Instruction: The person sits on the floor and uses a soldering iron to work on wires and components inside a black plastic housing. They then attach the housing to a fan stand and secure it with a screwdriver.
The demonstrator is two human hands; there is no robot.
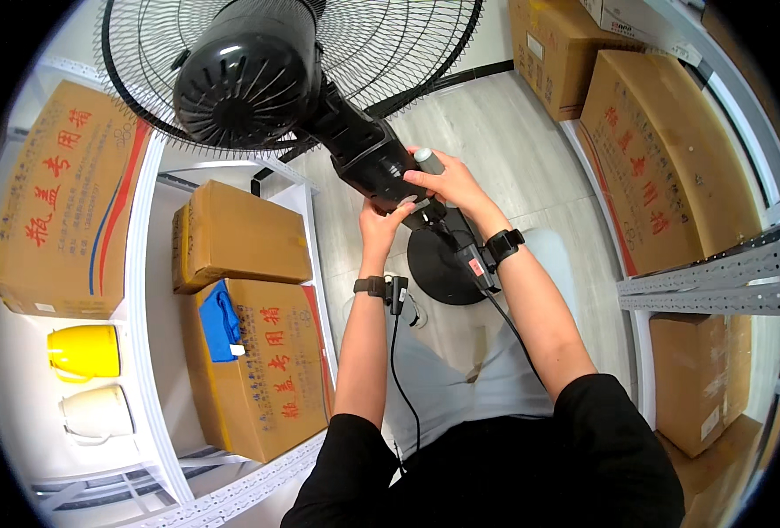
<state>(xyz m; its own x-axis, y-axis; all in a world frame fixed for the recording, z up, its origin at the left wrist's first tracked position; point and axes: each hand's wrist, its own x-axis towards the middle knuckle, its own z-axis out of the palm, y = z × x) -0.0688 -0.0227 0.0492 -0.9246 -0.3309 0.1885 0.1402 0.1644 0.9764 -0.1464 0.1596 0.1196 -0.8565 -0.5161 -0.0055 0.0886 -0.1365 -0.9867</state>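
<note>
A black pedestal fan (381,172) stands before me, its round wire cage (399,44) and motor housing (247,84) at the upper left. Its round base (447,264) rests on the floor below my hands. My left hand (379,231) is closed around the lower left side of the fan's control housing, thumb on its near face. From the right, my right hand (456,183) grips the same housing, fingers partly hidden behind it. Beside that thumb sticks up a short grey cylinder (427,160); whether it is held or fixed to the fan I cannot tell.
Metal shelves flank me. Cardboard boxes (253,233) fill the left one, with a blue cloth-like item (221,321), a yellow mug (84,352) and a white mug (97,414). More boxes (654,163) stand on the right shelf. Cabled black devices (500,246) are strapped to my wrists.
</note>
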